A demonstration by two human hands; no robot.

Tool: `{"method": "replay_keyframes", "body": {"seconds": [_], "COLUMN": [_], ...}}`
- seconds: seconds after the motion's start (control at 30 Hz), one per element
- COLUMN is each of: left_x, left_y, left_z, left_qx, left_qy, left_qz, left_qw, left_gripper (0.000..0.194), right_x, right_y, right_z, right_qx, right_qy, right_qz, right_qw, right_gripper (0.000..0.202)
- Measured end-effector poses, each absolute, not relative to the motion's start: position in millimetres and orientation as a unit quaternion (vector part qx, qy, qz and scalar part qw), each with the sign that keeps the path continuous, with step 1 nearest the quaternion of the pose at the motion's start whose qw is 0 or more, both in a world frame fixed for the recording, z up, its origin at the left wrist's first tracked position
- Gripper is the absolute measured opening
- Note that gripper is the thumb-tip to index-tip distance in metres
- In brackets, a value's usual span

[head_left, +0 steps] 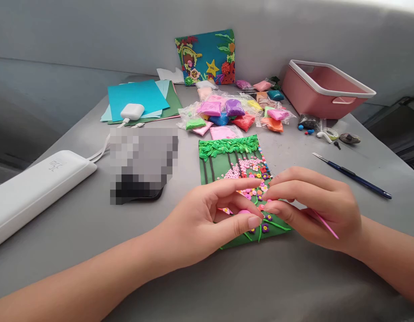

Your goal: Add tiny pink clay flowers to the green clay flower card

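Here the left hand (215, 219) curves, fingers parted, close to the right hand (314, 205), which pinches a thin pink stick (325, 223); beneath them lies the flat green clay picture (210, 167), dotted with tiny round flowers.

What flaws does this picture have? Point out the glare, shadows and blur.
Head view: near-white glare in the top right corner; only soft shadows on the table; coarse pixelation over the black-edged object; right hand slightly soft.
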State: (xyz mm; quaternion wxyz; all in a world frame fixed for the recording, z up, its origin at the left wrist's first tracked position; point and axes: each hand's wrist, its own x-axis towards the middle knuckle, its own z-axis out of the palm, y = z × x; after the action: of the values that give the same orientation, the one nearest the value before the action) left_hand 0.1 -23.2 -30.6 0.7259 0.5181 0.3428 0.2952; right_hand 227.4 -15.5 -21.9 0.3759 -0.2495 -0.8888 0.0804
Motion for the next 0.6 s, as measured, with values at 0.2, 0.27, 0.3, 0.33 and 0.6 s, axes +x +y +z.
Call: {"method": "replay_keyframes", "body": {"seconds": [0.2, 0.27, 0.3, 0.33, 0.6], "left_x": [-0.1, 0.8, 1.3, 1.7, 1.6], "left_y": [-27.0, -27.3, -27.1, -27.0, -27.6], "left_z": [-30.0, -29.4, -29.3, -29.3, -30.6], "left_qx": [0.528, 0.534, 0.537, 0.541, 0.573], "left_qy": [0.34, 0.343, 0.343, 0.344, 0.353], "left_qz": [0.295, 0.295, 0.295, 0.294, 0.287], "left_qw": [0.72, 0.714, 0.711, 0.709, 0.681], "left_gripper": [0.048, 0.049, 0.05, 0.05, 0.054], "right_x": [227.7, 227.9, 228.0, 228.0, 228.5], "right_y": [-16.4, -16.9, -17.0, -17.1, -17.4], "right_z": [-20.7, -20.3, -20.2, -20.0, -17.0], "right_qx": [-0.256, -0.254, -0.254, -0.255, -0.269], "right_qy": [-0.881, -0.884, -0.884, -0.884, -0.876], "right_qz": [0.084, 0.094, 0.097, 0.097, 0.107], "right_qw": [0.388, 0.38, 0.379, 0.379, 0.385], "right_gripper": [0.018, 0.018, 0.017, 0.015, 0.018]}}
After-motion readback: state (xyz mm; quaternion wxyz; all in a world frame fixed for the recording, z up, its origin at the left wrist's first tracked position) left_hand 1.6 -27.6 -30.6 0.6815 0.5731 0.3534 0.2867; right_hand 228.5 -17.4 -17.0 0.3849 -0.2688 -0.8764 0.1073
